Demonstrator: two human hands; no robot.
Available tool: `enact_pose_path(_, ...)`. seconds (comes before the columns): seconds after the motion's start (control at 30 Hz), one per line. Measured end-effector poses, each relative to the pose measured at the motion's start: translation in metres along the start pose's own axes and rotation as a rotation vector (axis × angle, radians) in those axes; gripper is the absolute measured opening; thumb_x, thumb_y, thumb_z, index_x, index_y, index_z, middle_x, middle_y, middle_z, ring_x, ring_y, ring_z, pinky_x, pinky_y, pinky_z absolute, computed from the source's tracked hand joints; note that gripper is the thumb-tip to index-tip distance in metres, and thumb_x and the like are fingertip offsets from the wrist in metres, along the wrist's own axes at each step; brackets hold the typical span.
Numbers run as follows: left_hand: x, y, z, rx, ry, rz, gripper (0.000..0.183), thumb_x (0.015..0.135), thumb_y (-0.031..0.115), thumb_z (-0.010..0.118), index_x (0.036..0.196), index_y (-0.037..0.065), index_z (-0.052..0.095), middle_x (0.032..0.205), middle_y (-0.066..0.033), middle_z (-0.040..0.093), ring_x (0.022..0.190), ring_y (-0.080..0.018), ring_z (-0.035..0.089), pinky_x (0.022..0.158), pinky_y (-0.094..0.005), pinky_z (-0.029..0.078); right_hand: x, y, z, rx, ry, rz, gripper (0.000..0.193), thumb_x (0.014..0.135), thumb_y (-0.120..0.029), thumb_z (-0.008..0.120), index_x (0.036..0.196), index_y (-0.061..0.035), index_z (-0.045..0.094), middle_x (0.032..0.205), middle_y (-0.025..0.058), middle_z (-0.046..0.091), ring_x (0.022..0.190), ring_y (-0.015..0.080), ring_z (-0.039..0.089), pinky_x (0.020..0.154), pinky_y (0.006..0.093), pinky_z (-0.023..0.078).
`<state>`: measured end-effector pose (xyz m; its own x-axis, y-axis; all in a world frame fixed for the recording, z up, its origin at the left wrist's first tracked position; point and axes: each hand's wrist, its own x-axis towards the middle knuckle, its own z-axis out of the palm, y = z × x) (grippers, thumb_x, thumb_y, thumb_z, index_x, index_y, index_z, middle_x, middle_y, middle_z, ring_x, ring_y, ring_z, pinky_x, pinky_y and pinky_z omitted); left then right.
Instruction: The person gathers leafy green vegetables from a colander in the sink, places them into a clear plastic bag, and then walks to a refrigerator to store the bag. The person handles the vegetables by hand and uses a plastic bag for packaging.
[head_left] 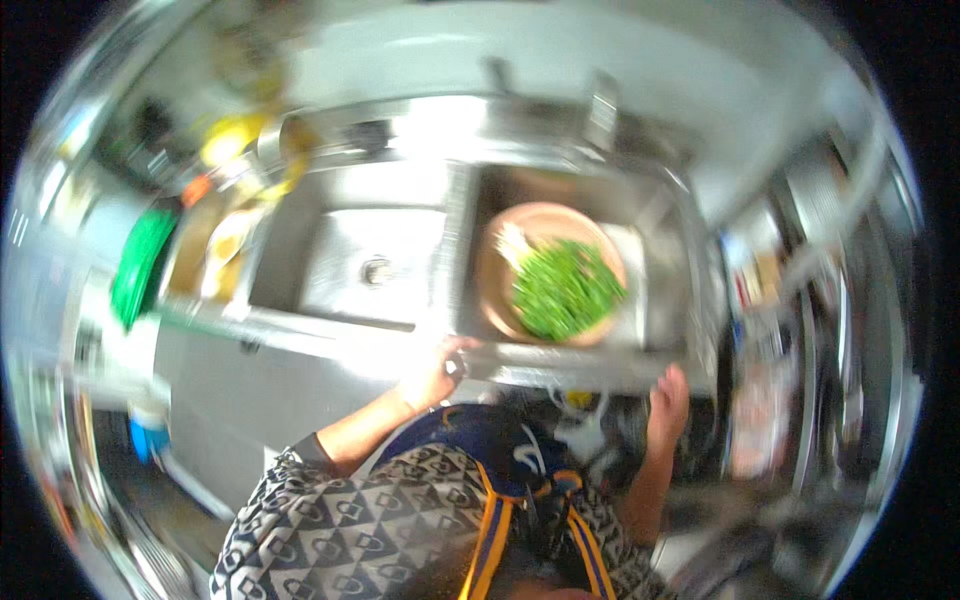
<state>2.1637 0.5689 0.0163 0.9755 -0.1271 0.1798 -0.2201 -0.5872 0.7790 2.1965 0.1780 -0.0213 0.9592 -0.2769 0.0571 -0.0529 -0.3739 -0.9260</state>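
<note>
My left hand [430, 378] is at the front edge of the sink, just below the divider between the two basins. Its fingers curl by a small, round, shiny piece [455, 367] that I cannot make out. Further right, my right hand [668, 402] is raised at the front rim of the right basin; motion smears its fingers. In that basin sits a pinkish-orange bowl [497, 308] holding a bunch of chopped-looking green leaves [567, 290] with pale stalks [514, 244] on its left side.
The left basin [345, 260] has a round drain. Yellow and metal kitchenware [232, 140] stands at the back left, beside a green basket-like object [143, 262]. A tap-like fixture [601, 110] rises behind the right basin. Shelves with packages [765, 400] line the right side.
</note>
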Motion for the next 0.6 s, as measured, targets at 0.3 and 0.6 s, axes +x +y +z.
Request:
enact_pose_path(0.3,-0.188,0.004,-0.055,-0.089,0.339,-0.693,0.036,0.075,-0.001,0.055,0.11,0.006,0.057,0.101,-0.0118,0.053,0.084,-0.0211,0.059,0.079,-0.0308,0.049,-0.062,-0.02,0.134,-0.046,-0.545,-0.116,0.048,0.073,0.008,0.051,0.119,-0.0038,0.05,0.109,0.0117,0.057,0.091,0.0207,0.055,0.079,0.0313,0.044)
enact_pose_path(0.6,-0.304,-0.017,-0.121,-0.139,0.635,-0.788,0.033,0.078,0.003,0.054,0.111,0.006,0.057,0.104,-0.0111,0.052,0.081,-0.0204,0.057,0.076,-0.0313,0.048,-0.177,-0.1,0.244,-0.125,-1.033,-0.529,0.039,0.071,0.002,0.057,0.109,-0.0051,0.055,0.109,0.0147,0.055,0.093,0.0274,0.058,0.081,0.0349,0.046)
